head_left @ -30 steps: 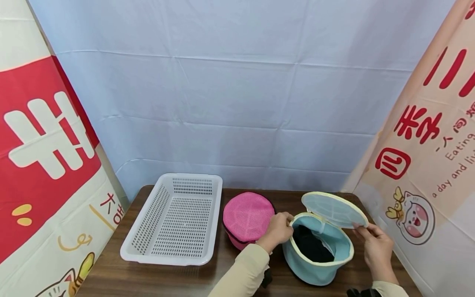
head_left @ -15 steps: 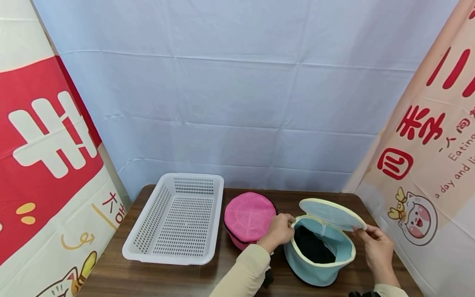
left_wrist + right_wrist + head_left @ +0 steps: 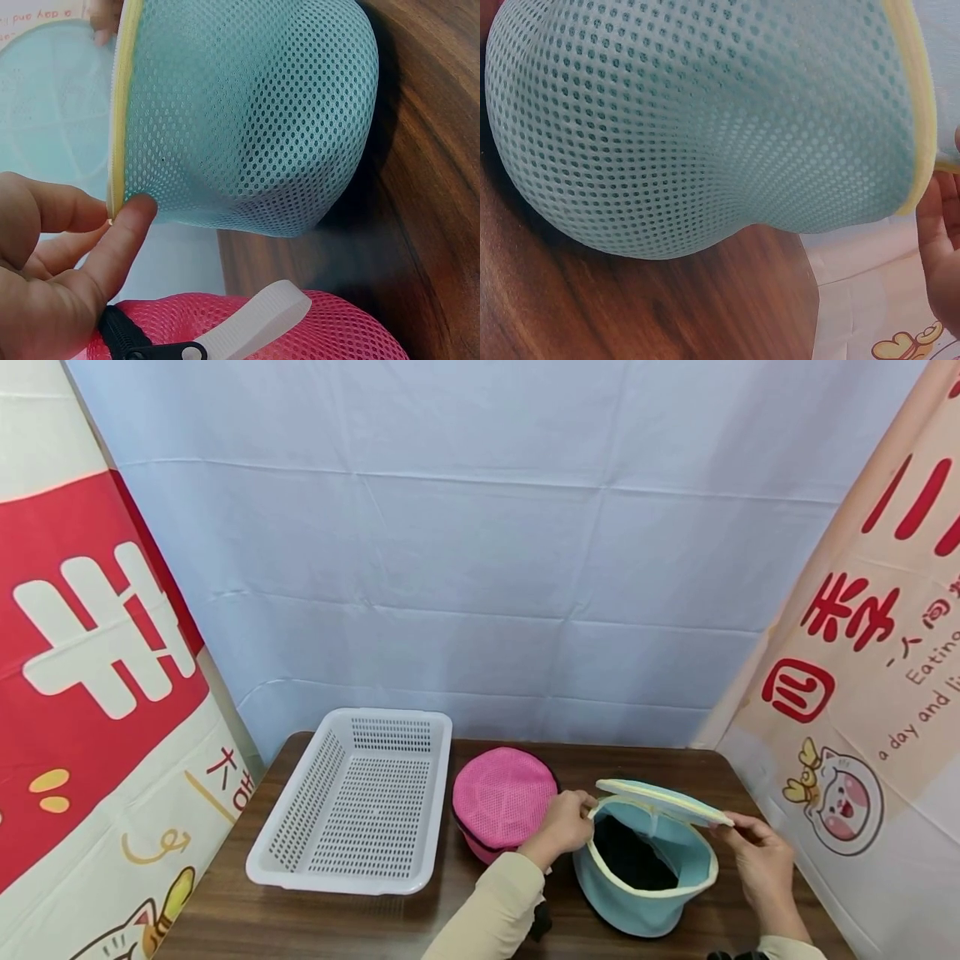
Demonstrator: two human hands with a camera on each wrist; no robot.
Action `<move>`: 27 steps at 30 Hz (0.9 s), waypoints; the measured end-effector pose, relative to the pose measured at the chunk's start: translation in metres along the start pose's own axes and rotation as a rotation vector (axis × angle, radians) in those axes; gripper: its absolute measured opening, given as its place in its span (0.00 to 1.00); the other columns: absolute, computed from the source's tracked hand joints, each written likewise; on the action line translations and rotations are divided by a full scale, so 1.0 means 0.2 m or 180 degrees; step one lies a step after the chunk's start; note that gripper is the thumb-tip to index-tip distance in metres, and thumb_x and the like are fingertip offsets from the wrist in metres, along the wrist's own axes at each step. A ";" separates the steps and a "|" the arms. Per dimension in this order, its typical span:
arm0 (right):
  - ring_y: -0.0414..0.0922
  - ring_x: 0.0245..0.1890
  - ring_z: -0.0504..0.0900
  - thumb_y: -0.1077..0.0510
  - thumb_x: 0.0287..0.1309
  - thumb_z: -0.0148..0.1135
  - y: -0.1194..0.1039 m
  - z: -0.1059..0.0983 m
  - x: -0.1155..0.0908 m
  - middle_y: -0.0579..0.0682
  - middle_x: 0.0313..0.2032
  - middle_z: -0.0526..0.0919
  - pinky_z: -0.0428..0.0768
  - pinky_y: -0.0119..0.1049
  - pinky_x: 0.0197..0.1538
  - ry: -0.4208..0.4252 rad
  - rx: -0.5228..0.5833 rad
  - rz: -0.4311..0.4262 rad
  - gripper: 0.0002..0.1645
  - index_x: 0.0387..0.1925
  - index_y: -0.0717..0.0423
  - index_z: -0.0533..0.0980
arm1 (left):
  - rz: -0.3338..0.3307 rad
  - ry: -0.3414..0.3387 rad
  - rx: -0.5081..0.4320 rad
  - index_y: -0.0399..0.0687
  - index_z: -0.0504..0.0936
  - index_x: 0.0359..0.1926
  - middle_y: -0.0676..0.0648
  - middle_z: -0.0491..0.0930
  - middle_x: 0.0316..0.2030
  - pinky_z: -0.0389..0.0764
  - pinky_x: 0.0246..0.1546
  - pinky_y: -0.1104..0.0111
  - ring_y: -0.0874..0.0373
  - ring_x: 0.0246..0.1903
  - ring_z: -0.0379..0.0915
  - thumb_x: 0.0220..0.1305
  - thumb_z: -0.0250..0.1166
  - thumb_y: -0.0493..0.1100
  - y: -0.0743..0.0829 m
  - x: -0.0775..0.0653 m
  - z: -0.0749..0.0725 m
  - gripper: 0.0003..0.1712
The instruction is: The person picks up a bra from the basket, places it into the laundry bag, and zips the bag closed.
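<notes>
A light blue mesh laundry bag (image 3: 637, 910) with yellow trim stands on the table at the right, its round lid (image 3: 663, 800) tilted partly over the opening. Black cloth (image 3: 630, 856) lies inside it. My left hand (image 3: 564, 825) pinches the bag's yellow rim at its left side; thumb and fingers on that edge show in the left wrist view. With thumb and fingers, my right hand (image 3: 761, 860) pinches the lid's right edge. Just left of the bag, a pink mesh laundry bag (image 3: 506, 797) with dark trim sits closed, partly behind the left hand.
A white perforated plastic basket (image 3: 375, 802) stands on the left part of the brown wooden table (image 3: 217, 906). A pale blue cloth (image 3: 480, 568) hangs behind the table, with printed cloths (image 3: 847, 727) at both sides.
The blue bag's lid has come down from a more upright tilt toward the opening, my right hand holding its edge throughout. My left hand stays on the rim.
</notes>
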State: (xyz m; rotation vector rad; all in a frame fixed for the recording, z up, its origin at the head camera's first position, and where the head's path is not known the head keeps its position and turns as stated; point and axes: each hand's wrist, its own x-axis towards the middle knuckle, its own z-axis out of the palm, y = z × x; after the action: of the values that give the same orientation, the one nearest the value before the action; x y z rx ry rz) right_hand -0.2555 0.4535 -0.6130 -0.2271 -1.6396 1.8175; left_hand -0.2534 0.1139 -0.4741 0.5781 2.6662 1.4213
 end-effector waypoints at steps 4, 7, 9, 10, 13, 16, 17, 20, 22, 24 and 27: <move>0.40 0.29 0.81 0.69 0.42 0.73 0.00 -0.01 -0.01 0.51 0.32 0.84 0.76 0.24 0.32 0.0061 -0.0226 -0.0086 0.18 0.39 0.70 0.79 | -0.0042 0.0031 -0.0052 0.38 0.82 0.40 0.54 0.75 0.22 0.70 0.21 0.77 0.67 0.23 0.68 0.50 0.60 0.27 0.00 0.00 0.00 0.15; 0.40 0.29 0.81 0.69 0.41 0.73 0.00 -0.01 -0.02 0.50 0.32 0.84 0.76 0.24 0.31 0.0018 -0.0210 -0.0100 0.18 0.39 0.70 0.80 | -0.0036 0.0078 -0.0085 0.38 0.83 0.38 0.54 0.74 0.21 0.70 0.20 0.76 0.67 0.23 0.69 0.50 0.61 0.27 0.00 0.00 0.00 0.13; 0.40 0.29 0.82 0.71 0.43 0.71 -0.01 -0.02 -0.02 0.51 0.33 0.84 0.78 0.26 0.30 -0.0128 -0.0050 -0.0117 0.19 0.41 0.71 0.79 | -0.0033 0.0121 -0.0111 0.37 0.83 0.36 0.54 0.74 0.21 0.71 0.20 0.76 0.67 0.22 0.69 0.50 0.61 0.27 0.00 -0.01 0.00 0.11; 0.41 0.29 0.82 0.72 0.45 0.69 -0.08 0.00 -0.05 0.51 0.33 0.84 0.78 0.27 0.31 -0.0283 0.0179 -0.0107 0.17 0.41 0.70 0.79 | -0.0040 0.0138 -0.0116 0.37 0.83 0.36 0.54 0.75 0.21 0.71 0.20 0.76 0.67 0.22 0.69 0.50 0.61 0.27 0.00 -0.01 -0.01 0.11; 0.43 0.30 0.83 0.76 0.48 0.64 -0.18 0.02 -0.08 0.54 0.34 0.84 0.79 0.30 0.32 -0.0686 0.0611 -0.0025 0.16 0.42 0.71 0.79 | -0.0039 0.0173 -0.0125 0.37 0.83 0.35 0.54 0.74 0.21 0.71 0.20 0.76 0.67 0.22 0.68 0.49 0.61 0.27 0.01 -0.01 -0.01 0.10; 0.43 0.32 0.82 0.76 0.50 0.61 -0.19 0.00 -0.09 0.54 0.36 0.84 0.79 0.31 0.34 -0.0859 0.0710 0.0082 0.16 0.44 0.70 0.78 | -0.0073 0.0165 -0.0135 0.37 0.84 0.35 0.54 0.74 0.21 0.70 0.20 0.76 0.67 0.21 0.67 0.50 0.61 0.27 0.00 -0.01 -0.01 0.10; 0.43 0.32 0.82 0.76 0.50 0.62 -0.14 -0.03 -0.07 0.53 0.36 0.84 0.79 0.31 0.34 -0.0816 0.0563 0.0099 0.17 0.45 0.72 0.77 | -0.0072 0.0161 -0.0134 0.37 0.84 0.35 0.55 0.74 0.21 0.70 0.20 0.76 0.67 0.21 0.66 0.50 0.60 0.27 0.00 -0.01 -0.01 0.10; 0.43 0.33 0.82 0.75 0.51 0.62 -0.05 -0.08 -0.05 0.53 0.38 0.83 0.79 0.32 0.34 -0.0784 0.0450 0.0206 0.19 0.48 0.74 0.75 | -0.0063 0.0158 -0.0160 0.37 0.84 0.34 0.55 0.73 0.21 0.69 0.20 0.76 0.67 0.21 0.65 0.50 0.60 0.27 -0.01 -0.01 0.00 0.10; 0.43 0.32 0.82 0.75 0.52 0.61 -0.04 -0.09 -0.05 0.53 0.38 0.83 0.79 0.32 0.33 -0.0827 0.0499 0.0264 0.20 0.49 0.75 0.73 | -0.0022 0.0159 -0.0167 0.37 0.84 0.34 0.54 0.73 0.21 0.69 0.19 0.76 0.67 0.21 0.65 0.50 0.60 0.27 -0.02 0.00 0.00 0.10; 0.44 0.33 0.82 0.76 0.53 0.59 -0.04 -0.10 -0.05 0.54 0.39 0.83 0.79 0.32 0.33 -0.0937 0.0627 0.0286 0.21 0.50 0.77 0.71 | -0.0015 0.0149 -0.0210 0.37 0.84 0.34 0.54 0.73 0.21 0.70 0.20 0.76 0.67 0.21 0.66 0.50 0.60 0.27 -0.02 0.00 0.00 0.10; 0.44 0.36 0.81 0.76 0.55 0.56 -0.04 -0.11 -0.04 0.55 0.41 0.82 0.79 0.32 0.35 -0.1136 0.0788 0.0291 0.21 0.52 0.77 0.70 | 0.0009 0.0144 -0.0198 0.37 0.84 0.33 0.54 0.73 0.21 0.69 0.19 0.76 0.67 0.21 0.65 0.50 0.60 0.27 -0.03 0.00 0.00 0.09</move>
State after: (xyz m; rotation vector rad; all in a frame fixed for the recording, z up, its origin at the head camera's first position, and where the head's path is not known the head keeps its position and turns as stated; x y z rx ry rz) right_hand -0.2342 0.4673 -0.6126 0.1430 -1.6341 2.2070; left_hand -0.2557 0.1119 -0.4793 0.5511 2.6453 1.5301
